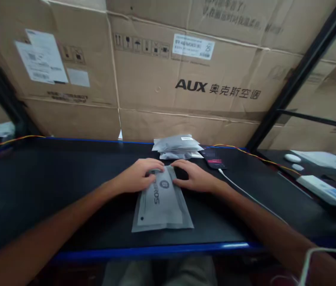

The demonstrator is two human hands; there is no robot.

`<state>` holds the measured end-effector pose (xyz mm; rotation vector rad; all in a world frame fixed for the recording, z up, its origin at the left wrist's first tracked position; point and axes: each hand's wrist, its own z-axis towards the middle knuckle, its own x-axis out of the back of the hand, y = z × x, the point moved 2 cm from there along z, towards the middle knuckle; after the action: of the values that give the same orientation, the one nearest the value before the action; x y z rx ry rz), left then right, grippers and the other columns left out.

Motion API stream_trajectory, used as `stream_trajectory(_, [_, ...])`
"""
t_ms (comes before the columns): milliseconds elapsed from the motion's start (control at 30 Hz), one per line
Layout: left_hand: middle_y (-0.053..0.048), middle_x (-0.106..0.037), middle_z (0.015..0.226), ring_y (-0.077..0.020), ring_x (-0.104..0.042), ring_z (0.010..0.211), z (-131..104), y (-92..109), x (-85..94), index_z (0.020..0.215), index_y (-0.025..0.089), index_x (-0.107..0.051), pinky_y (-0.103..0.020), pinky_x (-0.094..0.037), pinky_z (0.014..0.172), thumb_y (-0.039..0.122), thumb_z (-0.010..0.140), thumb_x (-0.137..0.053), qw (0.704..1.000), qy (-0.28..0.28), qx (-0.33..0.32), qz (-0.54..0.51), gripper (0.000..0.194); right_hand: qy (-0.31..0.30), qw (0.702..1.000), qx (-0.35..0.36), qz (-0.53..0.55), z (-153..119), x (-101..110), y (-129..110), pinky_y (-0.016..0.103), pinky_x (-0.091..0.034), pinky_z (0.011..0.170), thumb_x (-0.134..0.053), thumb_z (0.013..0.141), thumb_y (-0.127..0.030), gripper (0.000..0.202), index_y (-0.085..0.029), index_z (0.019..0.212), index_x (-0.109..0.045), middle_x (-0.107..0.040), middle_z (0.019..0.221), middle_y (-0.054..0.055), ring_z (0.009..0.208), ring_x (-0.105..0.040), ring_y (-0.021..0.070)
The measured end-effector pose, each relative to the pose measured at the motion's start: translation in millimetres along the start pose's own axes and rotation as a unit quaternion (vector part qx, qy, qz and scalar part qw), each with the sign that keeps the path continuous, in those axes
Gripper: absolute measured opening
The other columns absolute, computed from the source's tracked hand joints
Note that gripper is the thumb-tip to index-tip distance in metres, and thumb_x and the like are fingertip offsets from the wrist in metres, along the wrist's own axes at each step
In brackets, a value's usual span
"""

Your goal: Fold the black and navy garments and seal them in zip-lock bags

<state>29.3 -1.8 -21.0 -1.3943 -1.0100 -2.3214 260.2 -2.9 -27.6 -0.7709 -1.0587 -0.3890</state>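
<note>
A frosted plastic bag (168, 206) with dark printing and a round logo lies flat on the black tabletop in front of me. My left hand (142, 174) is closed at its far left corner, fingertips on the far edge and thumb on the upper face. At the far right corner, my right hand (193, 176) is closed in the same way, with its thumb on the bag's right side. Just beyond my fingertips sits a small stack of similar frosted bags (177, 146). The bag's contents are hard to make out through the plastic.
A phone (213, 159) with a white charging cable (245, 190) lies right of the stack. Cardboard (156, 91) walls off the back of the black table (51, 190), between dark metal posts (298, 71). A white box (324, 188) and other small items stand at the right.
</note>
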Motion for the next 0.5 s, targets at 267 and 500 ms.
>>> stream_trajectory(267, [-0.004, -0.06, 0.144, -0.028, -0.054, 0.133, -4.5, 19.4, -4.9, 0.132, 0.027, -0.063, -0.041, -0.034, 0.113, 0.047, 0.096, -0.048, 0.996, -0.087, 0.017, 0.026, 0.044, 0.006, 1.0, 0.014, 0.0, 0.4, 3.5, -7.4, 0.046, -0.049, 0.1, -0.073, 0.079, -0.033, 0.045, -0.014, 0.119, -0.065, -0.068, 0.123, 0.016, 0.114, -0.063, 0.0296])
stream_trajectory(500, [-0.007, -0.058, 0.145, -0.0304, -0.052, 0.134, -6.5, 20.0, -9.0, 0.136, 0.029, -0.06, -0.041, -0.034, 0.111, 0.055, 0.094, -0.049, 0.994, -0.093, 0.033, 0.039, 0.051, -0.011, 0.999, 0.009, 0.031, 3.1, 8.5, -19.1, 0.034, -0.053, 0.08, -0.067, 0.077, -0.02, 0.017, -0.013, 0.092, -0.071, -0.074, 0.09, 0.008, 0.082, -0.067, 0.0207])
